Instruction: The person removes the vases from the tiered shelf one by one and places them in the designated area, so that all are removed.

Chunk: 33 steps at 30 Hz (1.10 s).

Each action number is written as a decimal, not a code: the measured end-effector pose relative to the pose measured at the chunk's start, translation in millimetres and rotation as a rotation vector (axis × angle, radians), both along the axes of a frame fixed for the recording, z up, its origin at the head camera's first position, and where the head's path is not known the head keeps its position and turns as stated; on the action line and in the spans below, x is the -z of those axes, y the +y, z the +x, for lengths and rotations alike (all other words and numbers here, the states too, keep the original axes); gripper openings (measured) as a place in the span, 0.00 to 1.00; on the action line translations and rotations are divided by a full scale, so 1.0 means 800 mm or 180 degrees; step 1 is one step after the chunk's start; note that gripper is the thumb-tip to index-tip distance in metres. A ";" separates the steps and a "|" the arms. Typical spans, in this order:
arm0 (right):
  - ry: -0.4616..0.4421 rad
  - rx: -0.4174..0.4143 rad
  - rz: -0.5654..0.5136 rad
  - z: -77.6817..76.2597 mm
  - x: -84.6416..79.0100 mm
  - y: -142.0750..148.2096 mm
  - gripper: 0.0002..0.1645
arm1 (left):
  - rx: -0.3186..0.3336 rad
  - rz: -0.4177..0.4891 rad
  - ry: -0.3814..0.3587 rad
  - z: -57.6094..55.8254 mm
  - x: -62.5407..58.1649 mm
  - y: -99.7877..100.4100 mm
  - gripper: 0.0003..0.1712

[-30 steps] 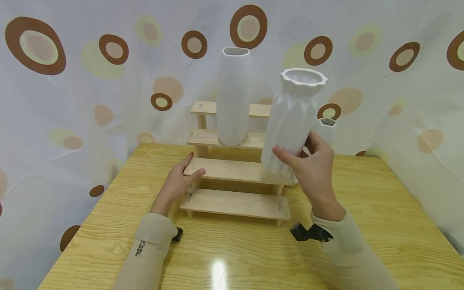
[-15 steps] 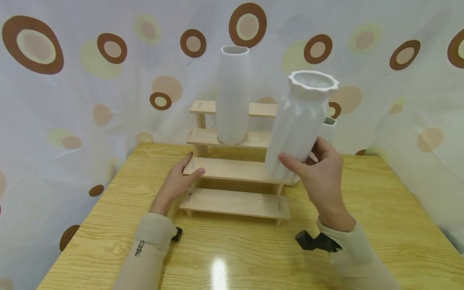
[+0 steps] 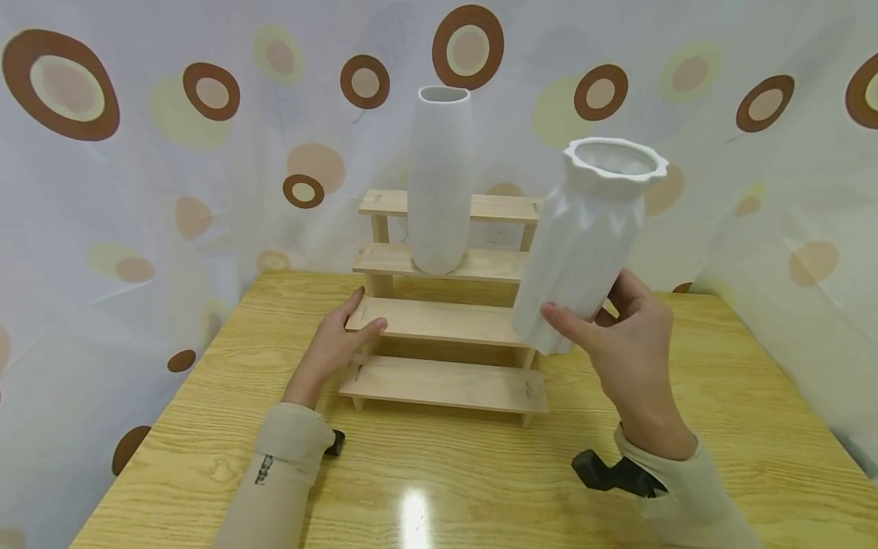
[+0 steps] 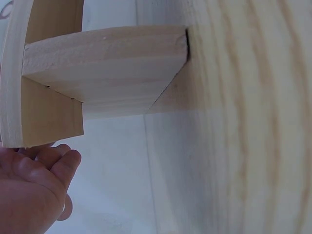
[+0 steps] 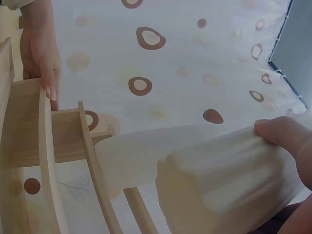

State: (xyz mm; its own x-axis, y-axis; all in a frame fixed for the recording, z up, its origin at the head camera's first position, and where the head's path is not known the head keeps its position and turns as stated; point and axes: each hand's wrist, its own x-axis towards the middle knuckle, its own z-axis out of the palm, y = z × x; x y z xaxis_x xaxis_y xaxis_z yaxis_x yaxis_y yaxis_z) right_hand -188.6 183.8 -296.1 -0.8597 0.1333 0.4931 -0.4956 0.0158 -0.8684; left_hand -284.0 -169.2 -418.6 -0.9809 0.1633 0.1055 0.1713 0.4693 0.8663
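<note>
My right hand [image 3: 627,351] grips a white pleated vase [image 3: 583,252] low on its body, thumb in front and fingers behind. Tilted with its scalloped mouth toward the upper right, the vase overlaps the right ends of the shelves in the head view. Its ridged underside shows in the right wrist view. At the left end of a tiered wooden display stand [image 3: 439,385], my left hand [image 3: 332,347] holds the second step from the bottom, thumb on top. The left wrist view shows its curled fingers [image 4: 63,165] by the board's edge. A tall smooth white vase [image 3: 442,183] stands upright on the third step.
The stand rests on a wood-grain table [image 3: 226,427]. Close behind it hangs a white sheet [image 3: 240,168] patterned with brown rings, which also runs along the left and right sides. A black wrist camera [image 3: 610,474] sticks out from the right sleeve.
My right hand has moved the pleated vase to the right and slightly down, tilting it more. It now covers another white vase seen behind it earlier. The left hand stays on the stand.
</note>
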 end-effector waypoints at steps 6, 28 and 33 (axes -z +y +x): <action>-0.0066 0.0013 -0.0015 0.009 -0.003 0.006 0.35 | 0.0009 0.0017 -0.0004 0.000 0.001 0.000 0.54; -0.0139 0.0084 -0.0183 0.024 -0.006 0.031 0.36 | 0.0019 0.0040 -0.0011 0.001 -0.001 0.000 0.54; -0.0174 0.0146 -0.0288 0.023 -0.006 0.040 0.35 | 0.0028 0.0029 -0.0016 0.002 -0.002 0.000 0.54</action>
State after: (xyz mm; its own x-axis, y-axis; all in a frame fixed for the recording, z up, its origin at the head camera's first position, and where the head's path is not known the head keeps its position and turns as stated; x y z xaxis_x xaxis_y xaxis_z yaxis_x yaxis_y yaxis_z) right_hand -170.5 216.2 -291.2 -0.8770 0.2151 0.4296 -0.4479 -0.0424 -0.8931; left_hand -282.7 -168.9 -416.7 -0.9800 0.1709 0.1021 0.1710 0.4600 0.8713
